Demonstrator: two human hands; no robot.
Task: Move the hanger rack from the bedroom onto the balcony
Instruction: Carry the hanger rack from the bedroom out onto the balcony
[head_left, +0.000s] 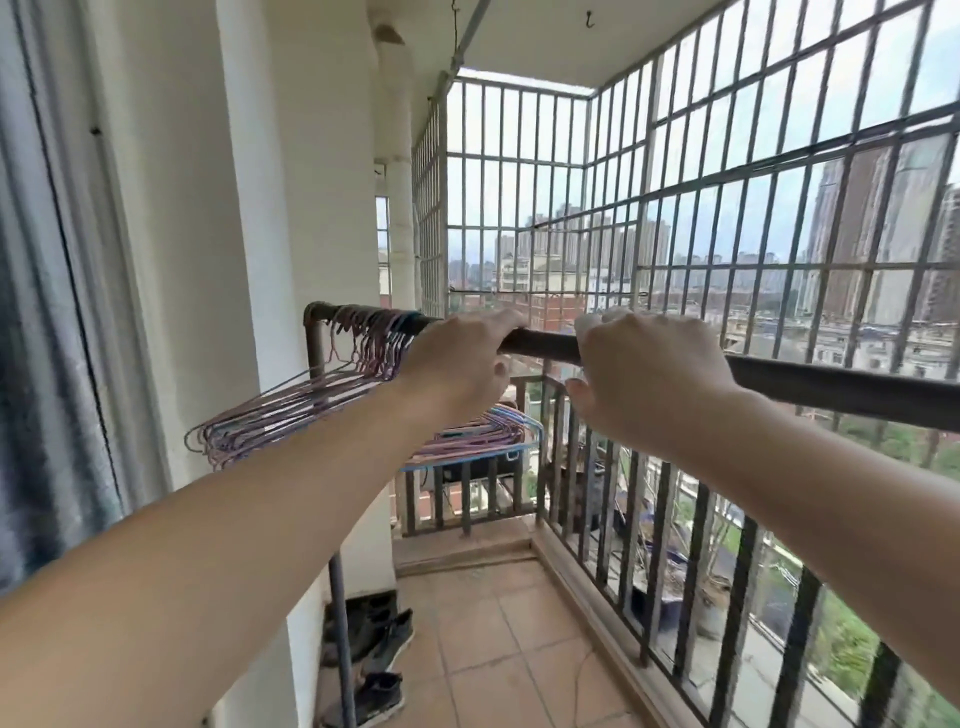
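1. Both hands are on the top bar (550, 344) of the hanger rack (314, 343), which is out on the balcony floor (498, 639) already, running roughly along the railing (613, 499).
2. My left hand (457, 364) is wrapped over the bar from above, fingers curled round the far side, thumb tucked under. So it's clamped on the bar.
3. My right hand (644, 374) sits just beside it, fingers hooked over the top of the bar, thumb sticking out below and not quite closed on it. It looks like a looser grip than the left, but it is touching the bar.
4. The bar looks dark and rusty. Its far end bends down into an upright post (311, 348) close to the white wall (311, 182). The near end runs off the right edge of the view.
5. A thick bunch of wire hangers (291, 410), pink, purple and some blue, hangs on the bar between my left hand and that far corner. They're swung out sideways, tilted rather than hanging straight.
6. Lower down I can see a grey leg (340, 623) of the rack coming down by the wall.
7. Dark shoes (382, 696) lie on the floor tiles along the wall edge, near that leg.
8. A metal window grille (727, 208) closes in the balcony above the railing, with city buildings beyond.
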